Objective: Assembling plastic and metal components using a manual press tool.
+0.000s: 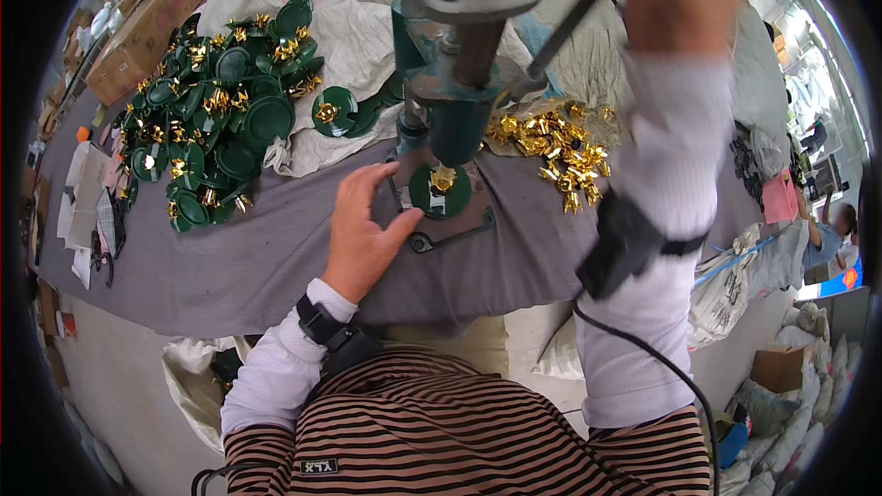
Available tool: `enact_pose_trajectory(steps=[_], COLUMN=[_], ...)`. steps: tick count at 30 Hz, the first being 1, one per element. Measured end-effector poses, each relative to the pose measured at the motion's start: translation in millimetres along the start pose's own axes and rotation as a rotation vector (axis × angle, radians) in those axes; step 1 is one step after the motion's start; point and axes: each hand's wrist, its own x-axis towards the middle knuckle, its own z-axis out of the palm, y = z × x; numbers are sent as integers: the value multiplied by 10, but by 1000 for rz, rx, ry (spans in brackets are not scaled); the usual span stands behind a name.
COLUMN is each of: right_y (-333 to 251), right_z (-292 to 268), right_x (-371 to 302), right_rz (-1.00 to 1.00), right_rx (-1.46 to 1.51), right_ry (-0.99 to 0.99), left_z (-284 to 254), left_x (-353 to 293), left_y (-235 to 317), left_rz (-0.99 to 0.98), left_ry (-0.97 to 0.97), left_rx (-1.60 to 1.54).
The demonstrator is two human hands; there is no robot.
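Note:
A green hand press (457, 129) stands on the table in front of me. Under its ram lies a round green disc (456, 205), with a small gold metal piece (443, 178) at its centre. My left hand (362, 234) is open just left of the disc, thumb and forefinger spread. The thumb tip comes close to the disc's edge; I cannot tell if it touches. Raised at the upper right, my right hand (684, 0) is closed around the end of the press's long lever (577, 26). The far fingers are partly hidden by the frame's top edge.
Left of the press is a big heap of green discs with gold pieces (216, 101). Loose gold pieces (560, 152) lie to its right. Grey cloth (294, 266) covers the table. A cardboard box (152, 28) stands far left; white sacks (776, 413) are at the lower right.

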Motion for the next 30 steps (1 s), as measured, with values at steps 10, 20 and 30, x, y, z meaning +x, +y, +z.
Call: enact_pose_trajectory(steps=[10,20,30], right_y=[122,245,633], right_z=[-1380,-92,-189], right_x=[-2205,312,642], right_rz=[-180,8,171], right_rx=[-219,-130,132], right_ry=[-134,-72,-218], left_z=[420,397,-736], left_x=[222,234,118], left_y=[-30,-125,-589], left_rz=[178,86,305], left_ry=[-128,-48,-46], left_rx=[-56,-117,223])
